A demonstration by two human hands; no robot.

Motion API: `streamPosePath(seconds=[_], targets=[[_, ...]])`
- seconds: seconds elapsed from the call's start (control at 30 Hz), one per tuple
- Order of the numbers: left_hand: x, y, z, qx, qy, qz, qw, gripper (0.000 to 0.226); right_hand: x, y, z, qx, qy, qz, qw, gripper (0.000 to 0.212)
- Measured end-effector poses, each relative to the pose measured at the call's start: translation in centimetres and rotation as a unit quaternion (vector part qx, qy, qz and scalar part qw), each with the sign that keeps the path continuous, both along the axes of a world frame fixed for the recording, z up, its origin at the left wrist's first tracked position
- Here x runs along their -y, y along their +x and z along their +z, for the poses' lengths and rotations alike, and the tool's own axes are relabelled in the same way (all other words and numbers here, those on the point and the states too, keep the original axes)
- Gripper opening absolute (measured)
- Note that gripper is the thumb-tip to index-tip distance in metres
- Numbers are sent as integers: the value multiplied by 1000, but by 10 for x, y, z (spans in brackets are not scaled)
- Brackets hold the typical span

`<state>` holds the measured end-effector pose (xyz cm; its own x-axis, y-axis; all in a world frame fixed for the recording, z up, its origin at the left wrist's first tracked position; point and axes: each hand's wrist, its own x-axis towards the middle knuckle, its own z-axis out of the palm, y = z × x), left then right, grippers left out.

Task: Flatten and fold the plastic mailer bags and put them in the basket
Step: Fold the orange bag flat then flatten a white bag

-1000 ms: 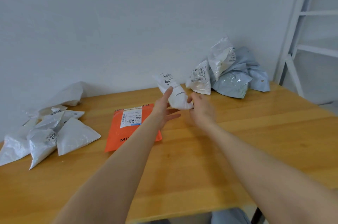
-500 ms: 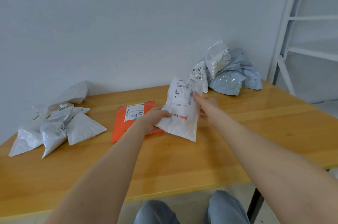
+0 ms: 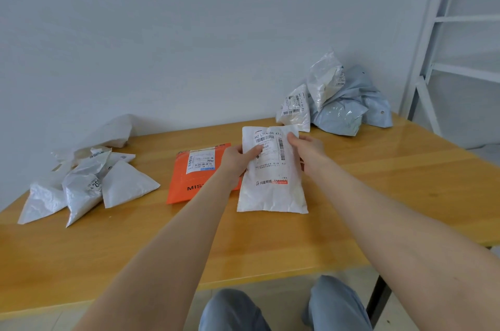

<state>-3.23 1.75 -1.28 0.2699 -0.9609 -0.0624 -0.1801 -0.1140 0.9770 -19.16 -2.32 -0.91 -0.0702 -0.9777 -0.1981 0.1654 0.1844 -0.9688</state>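
Note:
A white mailer bag (image 3: 272, 184) with a shipping label faces me, unrolled, its lower edge near the wooden table (image 3: 378, 195). My left hand (image 3: 238, 159) pinches its upper left side, thumb on the label. My right hand (image 3: 307, 148) pinches its upper right edge. An orange mailer (image 3: 194, 174) lies flat just left of it, partly under my left wrist. Crumpled white and grey-blue mailers (image 3: 335, 98) are piled at the back right. No basket is in view.
Several white bags folded into triangles (image 3: 89, 187) lie at the table's left end, with a loose white bag (image 3: 108, 133) behind them against the wall. A white metal shelf frame (image 3: 443, 46) stands right of the table. My knees show below the front edge.
The white mailer was a rolled bundle held up in the air; it has since been opened out and brought down toward the table, both hands now at its top corners.

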Motion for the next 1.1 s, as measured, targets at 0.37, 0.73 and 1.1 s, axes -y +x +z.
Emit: streamPosePath(seconds=[0.37,0.73,1.1], targets=[[2,7,0,176,26,-15,984,25,9,-1,-6,-56,3,-105,993,34],[20,10,24,412,-31,48,909,40,9,-14,-14,-210,-37,-3,977,26],[16,-30,-39,580,22,-109,807,53,19,-19,-20,-403,-39,-2,914,54]])
